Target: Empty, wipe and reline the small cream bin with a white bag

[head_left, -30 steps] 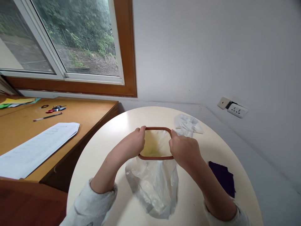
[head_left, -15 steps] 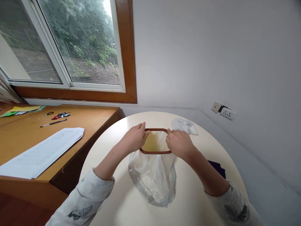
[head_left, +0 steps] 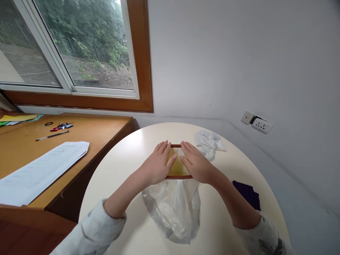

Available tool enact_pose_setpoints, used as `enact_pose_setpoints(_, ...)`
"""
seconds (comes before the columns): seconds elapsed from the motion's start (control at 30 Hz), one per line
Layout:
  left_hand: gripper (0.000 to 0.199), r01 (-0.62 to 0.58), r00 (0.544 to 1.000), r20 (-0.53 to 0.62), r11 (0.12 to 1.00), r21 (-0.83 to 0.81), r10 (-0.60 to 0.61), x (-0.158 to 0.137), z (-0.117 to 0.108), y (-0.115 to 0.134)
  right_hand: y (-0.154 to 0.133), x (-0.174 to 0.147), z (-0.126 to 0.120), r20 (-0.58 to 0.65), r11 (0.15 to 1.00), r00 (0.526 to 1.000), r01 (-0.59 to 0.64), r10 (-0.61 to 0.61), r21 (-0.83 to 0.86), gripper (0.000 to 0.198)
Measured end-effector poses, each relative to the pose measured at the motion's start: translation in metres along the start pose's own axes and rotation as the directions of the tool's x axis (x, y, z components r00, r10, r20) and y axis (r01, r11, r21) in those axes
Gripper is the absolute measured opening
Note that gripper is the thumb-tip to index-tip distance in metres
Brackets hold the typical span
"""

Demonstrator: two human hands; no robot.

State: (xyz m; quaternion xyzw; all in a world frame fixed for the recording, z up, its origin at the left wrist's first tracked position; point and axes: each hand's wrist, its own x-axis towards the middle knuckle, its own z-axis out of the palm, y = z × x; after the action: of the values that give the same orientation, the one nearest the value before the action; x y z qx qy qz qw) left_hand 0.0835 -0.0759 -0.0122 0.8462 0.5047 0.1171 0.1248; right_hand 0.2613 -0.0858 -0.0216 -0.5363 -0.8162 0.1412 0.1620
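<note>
A small bin with a brown rim (head_left: 178, 177) and a yellowish inside stands on the round table (head_left: 114, 170). A white plastic bag (head_left: 175, 212) hangs out from under the rim and spreads toward me. My left hand (head_left: 158, 164) lies flat over the left side of the rim, fingers stretched forward, thumb reaching over the opening. On the right side, my right hand (head_left: 198, 164) rests the same way with its fingers extended. Both palms cover the rim's short ends, so those parts are hidden.
Behind my right hand lies another crumpled white plastic bag (head_left: 209, 143). A dark purple cloth-like piece (head_left: 247, 194) is near the table's right edge. To the left, a wooden desk (head_left: 106, 124) bears papers (head_left: 47, 170), a pen (head_left: 52, 135) and keys (head_left: 62, 126).
My hands have shifted from gripping the rim's sides to lying flat over them, thumbs now above the opening. The view has moved slightly, showing more of the purple piece.
</note>
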Motion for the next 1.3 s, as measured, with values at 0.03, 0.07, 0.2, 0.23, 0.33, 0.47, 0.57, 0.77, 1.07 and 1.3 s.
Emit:
enact_pose_setpoints(0.03, 0.069, 0.003, 1.000, -0.006, 1.000, -0.012, -0.003, 0.000, 0.000, 0.000, 0.000, 0.000, 0.001, -0.011, 1.000, 1.000, -0.001, 0.001, 0.003, 0.061)
enact_pose_setpoints(0.07, 0.069, 0.006, 1.000, -0.011, 1.000, -0.026, -0.007, 0.000, 0.001, 0.000, 0.000, 0.000, 0.002, -0.021, 1.000, 1.000, -0.002, 0.002, 0.003, 0.061)
enact_pose_setpoints(0.2, 0.067, 0.024, 0.999, -0.028, 0.996, -0.082, -0.027, 0.000, 0.003, -0.001, -0.001, 0.001, 0.003, -0.063, 1.000, 0.998, -0.006, 0.007, 0.016, 0.058)
enact_pose_setpoints(0.23, 0.067, 0.028, 0.999, -0.030, 0.995, -0.093, -0.031, 0.001, 0.003, -0.002, -0.002, 0.001, 0.004, -0.073, 1.000, 0.997, -0.011, 0.013, 0.018, 0.057)
enact_pose_setpoints(0.33, 0.068, 0.035, 0.999, -0.024, 0.992, -0.123, -0.038, 0.003, 0.002, -0.005, -0.003, 0.001, 0.006, -0.101, 0.999, 0.994, -0.039, 0.039, 0.005, 0.055)
enact_pose_setpoints(0.47, 0.068, 0.017, 0.999, -0.024, 0.985, -0.173, -0.021, 0.009, -0.001, -0.011, -0.006, 0.002, 0.010, -0.134, 0.998, 0.989, -0.067, 0.066, 0.000, 0.054)
enact_pose_setpoints(0.57, 0.066, -0.010, 0.999, -0.036, 0.979, -0.202, 0.003, 0.014, -0.001, -0.018, -0.006, 0.003, 0.013, -0.167, 0.998, 0.984, -0.061, 0.065, 0.031, 0.053)
enact_pose_setpoints(0.77, 0.060, -0.027, 0.997, -0.078, 0.968, -0.249, 0.008, 0.027, 0.002, -0.031, -0.007, 0.002, 0.019, -0.248, 0.987, 0.966, -0.030, 0.068, 0.156, 0.049)
enact_pose_setpoints(1.07, 0.037, 0.000, 0.806, -0.562, 0.949, -0.314, -0.186, 0.036, -0.002, -0.056, -0.007, -0.027, 0.007, -0.151, 0.949, 0.968, 0.232, -0.202, 0.215, 0.034)
enact_pose_setpoints(1.3, 0.035, 0.095, 0.728, -0.536, 0.837, -0.539, -0.428, 0.014, 0.034, -0.101, -0.022, -0.017, 0.031, -0.335, 0.986, 0.928, 0.165, -0.164, -0.027, 0.026)
